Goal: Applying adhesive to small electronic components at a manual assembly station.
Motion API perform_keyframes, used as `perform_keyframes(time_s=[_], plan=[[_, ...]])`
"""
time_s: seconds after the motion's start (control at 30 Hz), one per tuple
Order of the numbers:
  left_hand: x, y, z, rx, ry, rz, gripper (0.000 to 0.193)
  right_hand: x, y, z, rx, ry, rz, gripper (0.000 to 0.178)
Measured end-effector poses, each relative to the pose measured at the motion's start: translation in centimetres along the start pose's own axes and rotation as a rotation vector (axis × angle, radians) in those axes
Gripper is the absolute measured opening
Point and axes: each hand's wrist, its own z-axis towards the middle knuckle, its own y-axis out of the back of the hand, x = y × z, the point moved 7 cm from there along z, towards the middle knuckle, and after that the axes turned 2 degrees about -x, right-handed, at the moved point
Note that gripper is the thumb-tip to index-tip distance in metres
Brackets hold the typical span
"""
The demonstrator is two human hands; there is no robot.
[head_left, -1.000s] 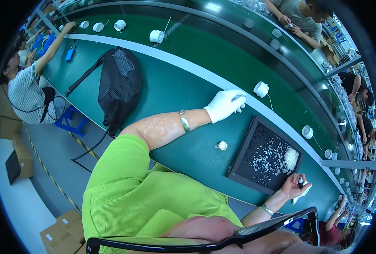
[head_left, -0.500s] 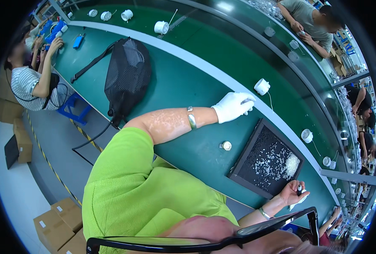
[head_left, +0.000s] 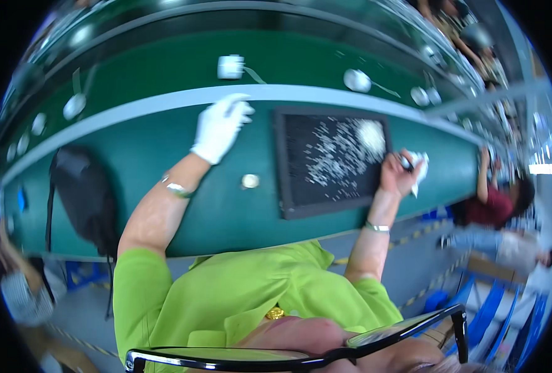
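My left hand (head_left: 221,127), in a white glove, reaches to the pale rail along the bench's far side. Its fingers are slightly apart, with nothing visible in them. Just beyond, on the green conveyor, stands a round white part (head_left: 230,66) with a thin tail. My bare right hand (head_left: 400,173) is closed around a small dark tool (head_left: 406,164), its kind blurred. A crumpled white cloth (head_left: 419,174) hangs at that hand. It is beside a black tray (head_left: 280,168) holding scattered small white pieces (head_left: 335,155) and a denser white heap (head_left: 371,137).
A small round pale object (head_left: 250,181) stands on the green bench (head_left: 226,217) left of the tray. A black mesh bag (head_left: 83,193) lies farther left. More white parts (head_left: 357,80) sit along the conveyor (head_left: 301,62). Co-workers (head_left: 496,199) are at both ends.
My view has swung right, so the bench looks level. The nearest white part now appears beyond my left hand, whose fingers look less curled. My right hand still holds the dark tool.
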Motion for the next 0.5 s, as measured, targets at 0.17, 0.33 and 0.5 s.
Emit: perform_keyframes(time_s=[0.17, 0.33, 0.5], plan=[[-0.1, -0.2, 0.6, -0.016, -0.047, 0.072, 0.028, 0.8, 1.6, 0.8, -0.061, 0.058, -0.019, 0.05], [0.1, -0.2, 0.5, -0.04, 0.021, 0.014, 0.028, 0.7, 1.7, 1.0, -0.074, 0.077, -0.032, 0.052], [0.2, -0.4, 0.3, -0.041, 0.048, -0.017, 0.029, 0.7, 1.6, 0.9, -0.113, 0.079, -0.007, 0.051]])
